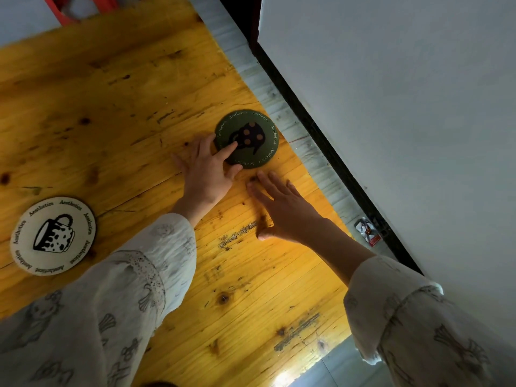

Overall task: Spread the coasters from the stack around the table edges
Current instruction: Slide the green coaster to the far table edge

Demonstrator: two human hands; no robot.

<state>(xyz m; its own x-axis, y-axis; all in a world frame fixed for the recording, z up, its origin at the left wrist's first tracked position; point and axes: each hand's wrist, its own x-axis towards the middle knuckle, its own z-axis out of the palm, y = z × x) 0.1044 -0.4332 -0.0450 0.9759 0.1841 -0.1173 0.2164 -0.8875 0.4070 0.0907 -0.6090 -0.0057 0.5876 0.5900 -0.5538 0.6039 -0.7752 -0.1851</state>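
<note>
A dark green round coaster (255,135) with a spotted cup print lies flat on the yellow wooden table (111,107), close to the table's right edge. My left hand (208,169) rests on the wood with its index finger pressing on the coaster's near left part and the other fingers spread. My right hand (282,208) lies flat and open on the table just below the coaster, not touching it. A white round coaster (53,236) with a black cup drawing lies at the table's left side. No stack is in view.
A grey metal strip (293,129) borders the table's right edge, with a dark gap and a pale wall (405,107) beyond. A small crumpled wrapper (367,231) lies on that strip. A red object (72,9) shows at the top left.
</note>
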